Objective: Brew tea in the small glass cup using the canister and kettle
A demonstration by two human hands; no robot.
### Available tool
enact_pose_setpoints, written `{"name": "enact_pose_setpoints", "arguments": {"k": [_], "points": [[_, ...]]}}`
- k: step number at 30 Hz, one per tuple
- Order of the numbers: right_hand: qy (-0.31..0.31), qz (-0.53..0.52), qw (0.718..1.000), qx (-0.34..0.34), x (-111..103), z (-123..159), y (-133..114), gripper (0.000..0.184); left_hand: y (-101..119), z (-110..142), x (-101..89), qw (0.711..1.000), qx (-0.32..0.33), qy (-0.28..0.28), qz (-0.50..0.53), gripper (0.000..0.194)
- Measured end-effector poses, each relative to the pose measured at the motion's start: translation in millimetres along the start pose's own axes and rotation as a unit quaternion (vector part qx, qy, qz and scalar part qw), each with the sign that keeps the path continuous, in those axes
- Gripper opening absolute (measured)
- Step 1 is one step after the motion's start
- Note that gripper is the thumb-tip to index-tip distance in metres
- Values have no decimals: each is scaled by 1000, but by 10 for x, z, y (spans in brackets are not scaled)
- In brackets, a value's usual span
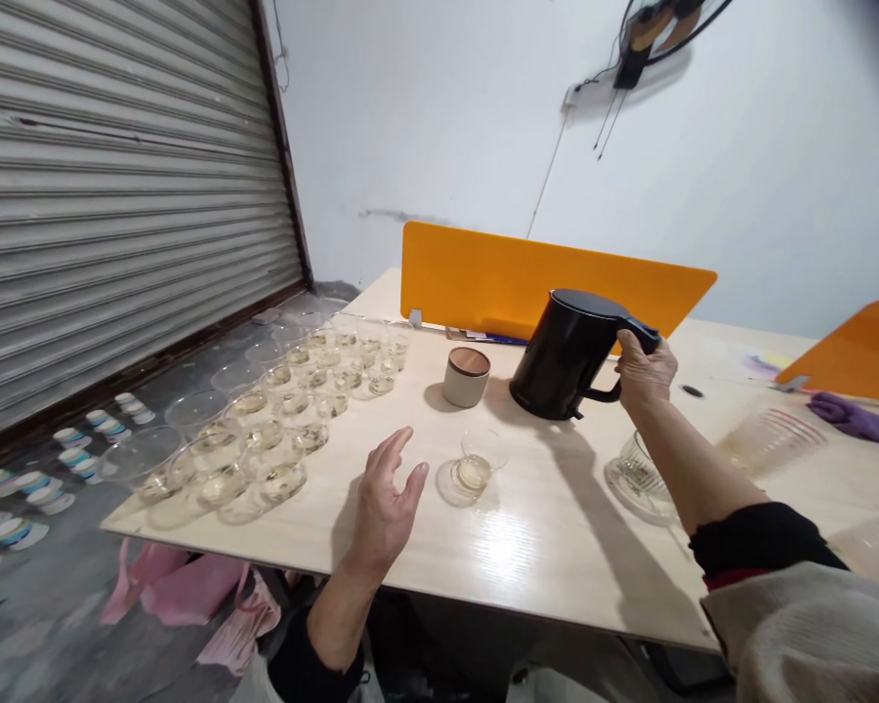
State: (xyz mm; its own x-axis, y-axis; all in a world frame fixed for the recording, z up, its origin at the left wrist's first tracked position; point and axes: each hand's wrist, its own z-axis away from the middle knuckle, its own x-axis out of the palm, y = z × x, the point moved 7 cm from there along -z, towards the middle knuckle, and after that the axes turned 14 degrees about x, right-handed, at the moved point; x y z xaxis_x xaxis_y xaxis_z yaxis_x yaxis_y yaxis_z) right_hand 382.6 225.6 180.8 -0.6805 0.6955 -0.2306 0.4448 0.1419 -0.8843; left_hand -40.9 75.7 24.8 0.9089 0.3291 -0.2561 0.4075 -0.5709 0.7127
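My right hand [645,369] is closed around the handle of a black electric kettle [567,356], which is tilted, its base toward the lower left; whether it touches the table I cannot tell. Open, with thumb and fingers apart, my left hand [390,503] hovers over the table's front part. To its right stands a clear plastic cup [476,469] holding a little pale yellow liquid. A pale canister with a wooden lid [467,376] sits behind that cup. Partly covered by my right forearm is a ribbed glass vessel [636,469] on a glass saucer, with dark bits inside.
Many clear cups [278,410] with pale liquid crowd the table's left side. An orange divider [483,273] stands behind. At right lie stacked clear cups [773,439] and a purple cloth [860,420]. Pink bags [190,586] hang below the front edge; paper cup stacks [33,488] are on the floor.
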Motion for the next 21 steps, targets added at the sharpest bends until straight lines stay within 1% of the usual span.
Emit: {"name": "enact_pose_setpoints", "arguments": {"k": [2,5,7,8,9,10,11,12,13,14,16,17,18,19,21], "points": [[28,-44,998,18,-11,-72,90,36,1,3,11,1000,4,-7,3,45],[23,-74,996,40,-15,-163,175,39,3,12,55,999,16,-28,13,47],[28,-41,997,54,-69,-173,174,39,-5,15,91,998,11,-48,24,52],[46,-10,997,55,-129,-139,148,41,-10,13,114,997,3,-64,32,55],[75,28,996,45,-207,-66,96,44,-9,4,139,996,-5,-83,44,58],[106,68,992,20,-288,55,16,48,0,-10,165,993,-12,-104,60,63],[136,106,985,-16,-360,225,-79,54,17,-33,190,989,-15,-125,77,67],[157,134,976,-66,-412,442,-184,58,42,-63,212,985,-15,-143,95,70],[150,148,970,-121,-421,686,-273,61,68,-101,230,981,-12,-157,110,72],[136,147,967,-157,-425,934,-315,60,87,-143,245,979,-11,-166,122,73],[71,139,968,-194,-373,1368,-285,58,87,-222,290,974,-18,-180,137,74],[34,139,968,-205,-329,1531,-227,59,68,-253,323,971,-27,-188,143,76],[5,141,970,-197,-291,1631,-134,59,41,-276,362,968,-37,-197,149,79],[-26,138,975,-173,-251,1664,-11,54,8,-292,403,965,-46,-205,157,84],[-84,128,984,-89,-173,1571,282,42,-60,-304,489,957,-64,-219,178,94]]}}
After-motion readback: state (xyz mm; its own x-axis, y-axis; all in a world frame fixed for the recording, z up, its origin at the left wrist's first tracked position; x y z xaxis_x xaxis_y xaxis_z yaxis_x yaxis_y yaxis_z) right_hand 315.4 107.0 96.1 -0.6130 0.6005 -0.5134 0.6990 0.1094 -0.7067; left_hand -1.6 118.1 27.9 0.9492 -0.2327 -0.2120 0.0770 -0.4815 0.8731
